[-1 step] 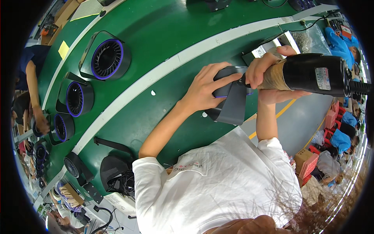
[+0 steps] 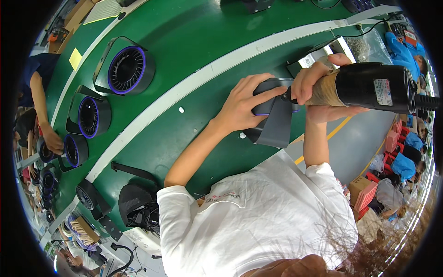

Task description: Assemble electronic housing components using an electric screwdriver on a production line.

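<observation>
My right hand (image 2: 318,85) is wrapped round the taped front of a black electric screwdriver (image 2: 369,87), its cord trailing off to the right. The tool lies nearly level, and its tip meets the side of a dark fan unit (image 2: 266,87) where a flat grey bracket (image 2: 276,124) joins it. Over that unit my left hand (image 2: 244,101) is closed, thumb and fingers pressing on its body and index finger stretched toward the tool tip. Fingers hide part of the unit, and a purple ring shows at its edge. The screw at the tip cannot be made out.
Several fan units with purple rings, such as one fan (image 2: 131,70), stand left on the green bench (image 2: 207,152) beyond a white rail (image 2: 184,83). A co-worker's hand (image 2: 53,141) is among them. A black mesh bag (image 2: 138,203) lies near my left elbow. Metal box (image 2: 318,57) stands behind the screwdriver.
The co-worker's hand at the far left has shifted slightly right, toward a fan unit. My own hands, the screwdriver and the fan unit look almost unmoved.
</observation>
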The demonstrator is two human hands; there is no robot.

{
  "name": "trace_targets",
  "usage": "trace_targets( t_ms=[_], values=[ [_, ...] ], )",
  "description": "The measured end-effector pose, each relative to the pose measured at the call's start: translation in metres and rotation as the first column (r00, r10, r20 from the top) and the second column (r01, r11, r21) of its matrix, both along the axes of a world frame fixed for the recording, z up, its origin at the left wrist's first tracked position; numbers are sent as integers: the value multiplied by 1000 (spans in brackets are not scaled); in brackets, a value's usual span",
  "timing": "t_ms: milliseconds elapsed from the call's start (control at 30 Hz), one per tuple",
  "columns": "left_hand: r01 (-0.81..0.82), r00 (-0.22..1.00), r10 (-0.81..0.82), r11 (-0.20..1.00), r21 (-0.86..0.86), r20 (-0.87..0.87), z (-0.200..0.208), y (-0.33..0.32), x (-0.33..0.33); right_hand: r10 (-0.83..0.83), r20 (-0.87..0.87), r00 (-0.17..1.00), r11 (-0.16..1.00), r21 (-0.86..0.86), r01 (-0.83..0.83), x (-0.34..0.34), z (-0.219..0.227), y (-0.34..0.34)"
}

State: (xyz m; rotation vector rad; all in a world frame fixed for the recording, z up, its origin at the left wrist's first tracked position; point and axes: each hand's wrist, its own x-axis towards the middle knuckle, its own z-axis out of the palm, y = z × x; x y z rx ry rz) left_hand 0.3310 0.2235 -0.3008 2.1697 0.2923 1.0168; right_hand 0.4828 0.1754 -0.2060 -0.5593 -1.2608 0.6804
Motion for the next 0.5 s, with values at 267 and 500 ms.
trace_targets(
  t_ms=[267,500],
  values=[
    [-37,996,26,992,-124,-87,12,-5,1,-41,0,999,997,59,41,6,-7,-4],
    [-29,999,38,833,-552,4,-3,-5,8,-185,-271,945,970,102,220,35,11,-23]
  ],
)
